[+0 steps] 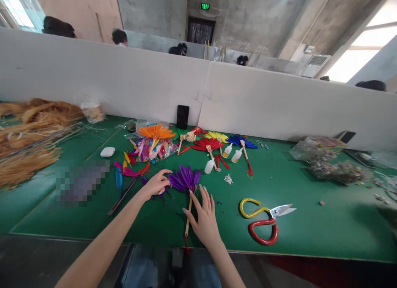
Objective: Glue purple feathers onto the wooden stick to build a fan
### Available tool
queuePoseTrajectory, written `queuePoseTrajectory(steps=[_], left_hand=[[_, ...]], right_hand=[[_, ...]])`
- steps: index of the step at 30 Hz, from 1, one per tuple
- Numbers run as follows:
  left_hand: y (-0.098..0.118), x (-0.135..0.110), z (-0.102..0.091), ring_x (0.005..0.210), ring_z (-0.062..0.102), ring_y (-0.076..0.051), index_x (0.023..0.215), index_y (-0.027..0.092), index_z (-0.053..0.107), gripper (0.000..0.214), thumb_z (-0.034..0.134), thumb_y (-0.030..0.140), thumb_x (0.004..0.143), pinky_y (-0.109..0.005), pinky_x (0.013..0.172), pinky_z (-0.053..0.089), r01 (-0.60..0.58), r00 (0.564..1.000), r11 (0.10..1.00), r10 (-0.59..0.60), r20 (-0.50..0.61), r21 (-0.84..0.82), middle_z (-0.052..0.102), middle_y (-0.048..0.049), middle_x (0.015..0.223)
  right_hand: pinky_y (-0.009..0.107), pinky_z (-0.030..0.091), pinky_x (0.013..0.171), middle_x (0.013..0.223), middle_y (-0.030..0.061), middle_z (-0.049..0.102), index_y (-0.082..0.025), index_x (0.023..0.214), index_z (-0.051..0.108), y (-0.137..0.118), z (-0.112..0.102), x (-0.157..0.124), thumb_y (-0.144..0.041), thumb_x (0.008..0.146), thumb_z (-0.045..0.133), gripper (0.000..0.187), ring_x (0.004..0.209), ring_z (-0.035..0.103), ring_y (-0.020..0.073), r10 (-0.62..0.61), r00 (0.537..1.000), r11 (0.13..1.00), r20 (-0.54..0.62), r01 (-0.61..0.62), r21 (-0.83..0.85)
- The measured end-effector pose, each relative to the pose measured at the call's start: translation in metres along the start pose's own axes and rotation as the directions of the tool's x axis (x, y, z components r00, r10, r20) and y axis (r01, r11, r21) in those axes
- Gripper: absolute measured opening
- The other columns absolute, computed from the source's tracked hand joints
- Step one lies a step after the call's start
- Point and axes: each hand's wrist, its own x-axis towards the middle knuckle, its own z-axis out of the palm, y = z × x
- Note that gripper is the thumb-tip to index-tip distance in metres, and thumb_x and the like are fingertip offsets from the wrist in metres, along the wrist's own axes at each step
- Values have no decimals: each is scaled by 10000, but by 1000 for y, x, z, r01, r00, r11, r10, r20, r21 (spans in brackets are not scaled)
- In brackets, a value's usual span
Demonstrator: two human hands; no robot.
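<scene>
A purple feather fan (185,178) on a thin wooden stick (187,218) lies on the green table (310,230). My left hand (156,184) pinches the fan's left feathers between thumb and fingers. My right hand (204,215) rests flat on the table, fingers spread, pressing the stick just below the feathers. Loose feathers (124,169) in red, pink, blue and yellow lie left of my left hand.
Scissors (263,217) with yellow and red handles lie to the right. Finished fans (208,144) in orange, red, yellow and blue, small glue bottles (209,165) and a feather bag (153,149) sit farther back. Straw bundles (27,135) fill the left. A white partition (248,98) closes the rear.
</scene>
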Motion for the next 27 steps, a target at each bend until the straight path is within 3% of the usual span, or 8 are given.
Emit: queuePoseTrajectory(steps=[10, 14, 18, 23, 27], left_hand=[[-1, 5, -6, 330, 370, -15, 1198, 153, 424, 401, 435, 221, 802, -167, 321, 197, 8, 999, 999, -9, 40, 41, 609, -65, 865], [1, 10, -9, 339, 403, -28, 1076, 163, 503, 357, 433, 410, 827, -182, 322, 217, 3, 1000, 997, -3, -1, 80, 613, -67, 893], [1, 18, -7, 325, 395, -46, 913, 157, 549, 433, 502, 556, 753, -199, 339, 243, -28, 998, 983, 39, -59, 180, 594, -16, 718], [-5, 29, -5, 355, 352, -42, 764, 133, 547, 429, 605, 547, 666, -194, 363, 222, -42, 998, 992, 48, -51, 115, 518, 13, 597], [-7, 31, -5, 370, 361, -54, 681, 134, 537, 429, 599, 558, 661, -191, 375, 233, -41, 997, 986, 52, -64, 164, 465, 27, 519]], right_hand=[[522, 283, 1026, 1454, 95, 242, -252, 1330, 390, 1, 0, -1, -443, 878, 423, 492, 1339, 195, 296, 3, 1000, 1000, 10, -3, 9], [520, 288, 1024, 1457, 85, 239, -263, 1334, 383, 1, -1, 0, -435, 875, 434, 493, 1337, 206, 296, -1, 1000, 1000, -1, 1, 10], [523, 282, 1027, 1460, 83, 231, -265, 1340, 371, 1, 0, -1, -441, 879, 423, 495, 1344, 183, 293, 3, 1000, 1000, -1, -3, 19], [518, 288, 1028, 1462, 75, 230, -276, 1344, 363, 1, 0, 0, -444, 877, 426, 501, 1345, 184, 288, 3, 1000, 1000, -12, -2, 27], [519, 281, 1033, 1462, 81, 227, -264, 1345, 366, 1, 0, 0, -444, 876, 430, 507, 1345, 183, 292, 0, 1000, 1000, -4, 0, 30]])
